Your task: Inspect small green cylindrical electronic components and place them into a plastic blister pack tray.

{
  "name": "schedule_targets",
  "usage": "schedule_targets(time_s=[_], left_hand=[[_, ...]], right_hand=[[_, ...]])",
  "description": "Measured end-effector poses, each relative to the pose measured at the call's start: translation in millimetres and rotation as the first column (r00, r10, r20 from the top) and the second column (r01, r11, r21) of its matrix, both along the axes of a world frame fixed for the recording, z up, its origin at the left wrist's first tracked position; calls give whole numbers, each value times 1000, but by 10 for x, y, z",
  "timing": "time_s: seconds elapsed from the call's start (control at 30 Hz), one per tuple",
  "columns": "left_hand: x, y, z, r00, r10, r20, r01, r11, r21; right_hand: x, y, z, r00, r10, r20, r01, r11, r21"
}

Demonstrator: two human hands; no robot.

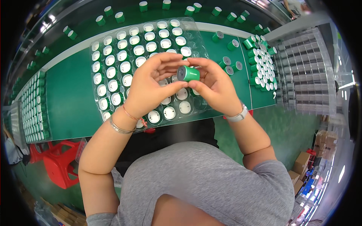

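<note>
Between my two hands is a small green cylinder, lying on its side with its dark grey end toward the left. My right hand closes round its green body, thumb below and fingers above. At the grey end, the thumb and curled fingers of my left hand close in from the other side. Below both hands lies a clear plastic tray with rows of green cylinders, white ends up. My hands hide part of the tray's near right area.
Several loose cylinders with grey ends stand right of the tray, beside a dense cluster of white-ended ones. Stacked clear trays stand far right. More cylinders sit spaced along the dark strip beyond. A red stool is lower left.
</note>
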State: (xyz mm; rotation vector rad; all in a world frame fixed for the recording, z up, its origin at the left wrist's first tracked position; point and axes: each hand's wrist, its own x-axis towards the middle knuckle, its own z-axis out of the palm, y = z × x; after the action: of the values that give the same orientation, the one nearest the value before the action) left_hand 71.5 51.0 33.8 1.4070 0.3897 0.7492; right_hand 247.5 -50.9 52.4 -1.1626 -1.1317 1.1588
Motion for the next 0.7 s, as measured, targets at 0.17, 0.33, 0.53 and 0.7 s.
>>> schedule_targets(time_s=[0.17,0.33,0.53,0.7], left_hand=[[26,-36,-17,989,107,-104,-67,941,333],[36,21,-45,983,179,-53,-159,953,259],[3,-10,-62,978,186,-92,-150,940,305],[22,-18,-41,975,207,-80,-178,945,273]], right_hand=[[160,-335,138,821,-204,534,136,977,165],[127,-618,9,588,-95,803,2,993,116],[54,-709,-219,502,-78,861,-66,990,128],[-51,-863,-238,60,-106,993,-43,993,108]])
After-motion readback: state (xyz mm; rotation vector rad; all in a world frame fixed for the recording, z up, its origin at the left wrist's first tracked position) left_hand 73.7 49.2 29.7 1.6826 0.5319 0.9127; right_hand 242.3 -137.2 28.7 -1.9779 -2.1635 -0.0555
